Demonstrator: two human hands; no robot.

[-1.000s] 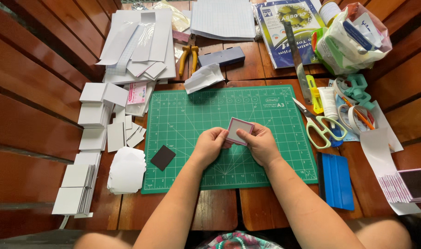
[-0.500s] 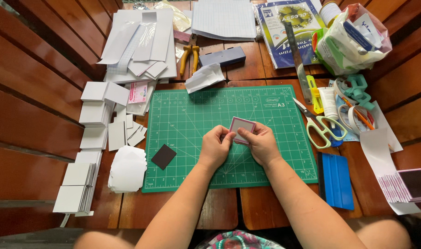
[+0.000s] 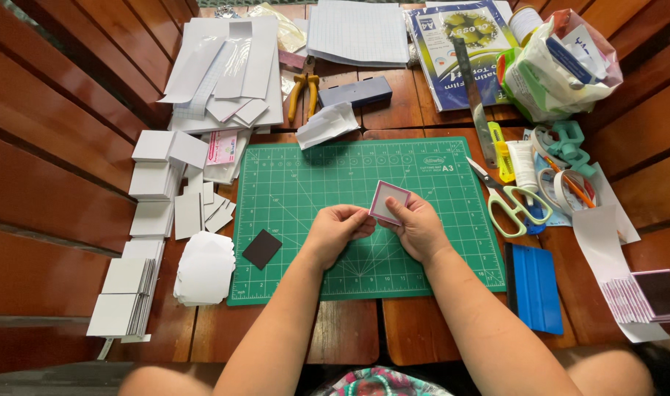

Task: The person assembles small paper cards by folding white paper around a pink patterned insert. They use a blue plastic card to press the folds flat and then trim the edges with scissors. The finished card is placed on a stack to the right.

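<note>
Holding a small square pink-edged white card point(image 3: 388, 202) at frame centre, right hand point(image 3: 419, 229) fingers pinching it (left hand point(image 3: 336, 231) fingers touching its lower-left edge), above green rectangular cutting mat point(image 3: 313, 183); small dark square piece point(image 3: 261, 248) lies lower left.

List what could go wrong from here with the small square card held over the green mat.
The small square card is pinched only at its edge by the right hand and left hand, above the green cutting mat; a loose grip might let it drop or bend. The open scissors lie close beside the right hand, so a sideways reach could brush the blades.
</note>
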